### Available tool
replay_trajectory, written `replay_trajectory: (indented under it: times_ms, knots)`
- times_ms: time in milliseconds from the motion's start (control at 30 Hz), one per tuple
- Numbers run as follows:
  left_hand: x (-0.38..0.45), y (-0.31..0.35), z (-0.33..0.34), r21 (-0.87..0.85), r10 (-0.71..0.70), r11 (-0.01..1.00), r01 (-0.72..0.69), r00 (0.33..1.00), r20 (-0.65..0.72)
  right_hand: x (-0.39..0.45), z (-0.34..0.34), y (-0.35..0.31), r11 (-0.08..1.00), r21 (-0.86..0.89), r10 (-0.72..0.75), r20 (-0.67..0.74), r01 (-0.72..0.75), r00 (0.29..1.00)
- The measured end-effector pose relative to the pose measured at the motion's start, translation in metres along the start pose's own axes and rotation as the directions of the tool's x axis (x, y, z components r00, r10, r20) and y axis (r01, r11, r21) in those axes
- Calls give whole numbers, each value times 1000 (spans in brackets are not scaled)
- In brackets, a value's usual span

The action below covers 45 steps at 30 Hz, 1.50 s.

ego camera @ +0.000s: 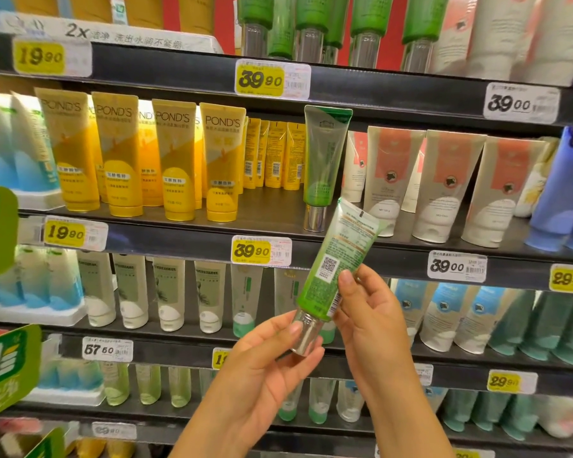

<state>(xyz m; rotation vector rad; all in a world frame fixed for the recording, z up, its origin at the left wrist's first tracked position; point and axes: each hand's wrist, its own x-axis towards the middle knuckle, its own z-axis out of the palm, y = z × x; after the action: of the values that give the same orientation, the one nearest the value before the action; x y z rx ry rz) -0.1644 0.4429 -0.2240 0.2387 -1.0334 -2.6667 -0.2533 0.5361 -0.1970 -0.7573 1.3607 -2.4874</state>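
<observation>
I hold a green-and-white tube point(336, 262) with a silver cap in front of the shelves, tilted with its cap down-left and its printed back with a QR code facing me. My left hand point(272, 361) pinches the silver cap between thumb and fingers. My right hand point(368, 312) grips the tube's lower body, thumb on the label. A matching green tube point(325, 160) stands cap-down on the shelf just behind.
Dark store shelves point(179, 236) carry rows of tubes: yellow Pond's tubes point(172, 160) at left, white-and-coral tubes point(444, 183) at right, pale green and blue ones below. Yellow price tags point(260, 251) line the shelf edges. Green promo signs point(4, 368) jut out at far left.
</observation>
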Motion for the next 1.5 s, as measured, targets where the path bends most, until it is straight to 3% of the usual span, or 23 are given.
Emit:
replay_trajectory:
  times_ms: [233, 467, 733, 1033, 1500]
  knots:
    - [2, -3, 0, -66, -39, 997, 39, 999, -9, 1, -3, 5, 999, 43, -3, -32, 5, 999]
    - [2, -5, 1, -60, -161, 985, 163, 986, 48, 1, -4, 2, 996, 89, -10, -24, 13, 1000]
    - [4, -6, 3, -30, -91, 995, 94, 993, 80, 3, -8, 1, 998, 63, 22, -20, -21, 1000]
    - [5, -7, 2, 69, 7, 998, -6, 1000, -11, -2, -9, -3, 995, -100, 10, 59, -4, 998]
    - [2, -9, 6, -32, -146, 988, 151, 983, 113, -6, -12, -3, 989, 150, 12, 31, -16, 999]
